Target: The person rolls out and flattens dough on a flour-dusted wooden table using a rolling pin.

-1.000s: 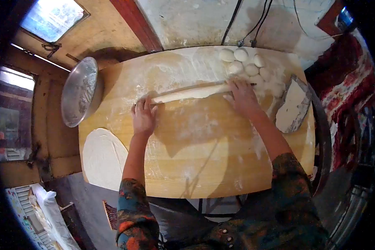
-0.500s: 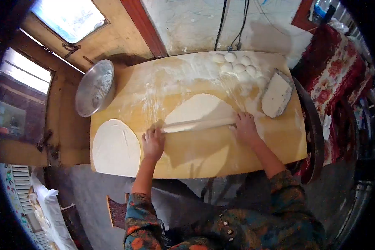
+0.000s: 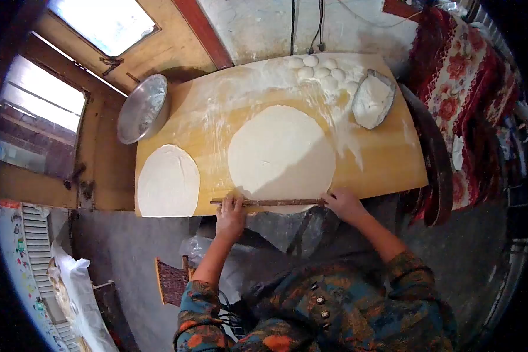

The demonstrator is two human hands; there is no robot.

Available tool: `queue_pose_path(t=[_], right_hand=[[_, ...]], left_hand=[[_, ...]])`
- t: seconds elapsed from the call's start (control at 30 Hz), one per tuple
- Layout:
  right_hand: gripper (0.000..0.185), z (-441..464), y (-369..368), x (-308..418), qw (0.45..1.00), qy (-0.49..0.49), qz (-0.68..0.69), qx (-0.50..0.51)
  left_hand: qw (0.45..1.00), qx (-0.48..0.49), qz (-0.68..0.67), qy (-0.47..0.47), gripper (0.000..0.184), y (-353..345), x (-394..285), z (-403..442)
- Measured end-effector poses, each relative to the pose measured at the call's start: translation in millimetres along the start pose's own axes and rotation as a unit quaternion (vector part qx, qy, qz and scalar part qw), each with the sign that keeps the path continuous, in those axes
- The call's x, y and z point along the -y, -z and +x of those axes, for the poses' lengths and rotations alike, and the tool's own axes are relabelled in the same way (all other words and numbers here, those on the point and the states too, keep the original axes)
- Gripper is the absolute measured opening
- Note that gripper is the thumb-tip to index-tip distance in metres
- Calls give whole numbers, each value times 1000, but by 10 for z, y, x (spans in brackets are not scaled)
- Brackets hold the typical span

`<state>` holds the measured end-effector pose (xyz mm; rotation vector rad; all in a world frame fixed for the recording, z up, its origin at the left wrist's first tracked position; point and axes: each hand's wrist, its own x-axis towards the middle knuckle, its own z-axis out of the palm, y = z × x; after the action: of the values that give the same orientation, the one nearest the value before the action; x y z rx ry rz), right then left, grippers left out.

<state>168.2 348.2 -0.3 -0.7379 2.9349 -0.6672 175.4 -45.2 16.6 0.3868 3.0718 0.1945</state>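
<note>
A thin dark-brown rolling pin (image 3: pixel 276 203) lies across the near edge of a large round dough sheet (image 3: pixel 278 149). My left hand (image 3: pixel 230 220) is on the pin's left end, its fingers over the wood. At the other end, my right hand (image 3: pixel 342 205) grips the pin. The sheet lies flat and unrolled on the floured wooden board (image 3: pixel 381 164), with a narrow strip of dough showing on the near side of the pin. Left of it, a second thin dough sheet (image 3: pixel 169 182) reaches the board's front edge.
Several small dough balls (image 3: pixel 321 72) sit at the back right, beside a bag of flour (image 3: pixel 374 98). A metal basin (image 3: pixel 144 110) stands tilted at the back left. A chair with a floral red cover (image 3: pixel 452 111) borders the board on the right.
The dough that was partly wrapped round the pin is now spread out flat. Both hands have brought the pin, now bare, nearer to the body. The camera view has shifted.
</note>
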Motion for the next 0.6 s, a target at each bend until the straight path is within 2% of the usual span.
queue_pose_path(t=[0.03,0.1,0.13,0.2,0.23,0.3,0.4,0.43,0.5,0.6], right_hand=[[33,-40,-19,26,999,19,43,-5],[34,-103,57,121,998,58,22,-30],[35,-106,102,197,996,77,12,-41],[39,-17,40,452,999,-17,42,-25],[41,50,0,585,996,-63,56,-17],[46,147,-221,824,994,-59,84,-24],[49,103,-329,1001,995,-51,85,-8],[49,84,-314,1038,996,-47,78,5],[49,42,-232,1049,997,-43,70,-3],[48,-46,-176,946,997,-11,66,-42]], left_hand=[[1000,14,-5,16,48,-14,36,-38],[998,40,-15,49,46,-45,127,-47],[993,-15,-59,102,43,32,96,-12],[961,-122,-141,206,38,180,52,92],[966,-78,-132,209,36,182,48,174],[970,8,-114,213,34,100,24,326],[928,-26,-233,290,39,-262,-219,393],[940,-57,-213,260,40,-257,-355,395],[944,-47,-172,278,37,-134,-577,418],[935,-9,-191,300,36,-122,-595,448]])
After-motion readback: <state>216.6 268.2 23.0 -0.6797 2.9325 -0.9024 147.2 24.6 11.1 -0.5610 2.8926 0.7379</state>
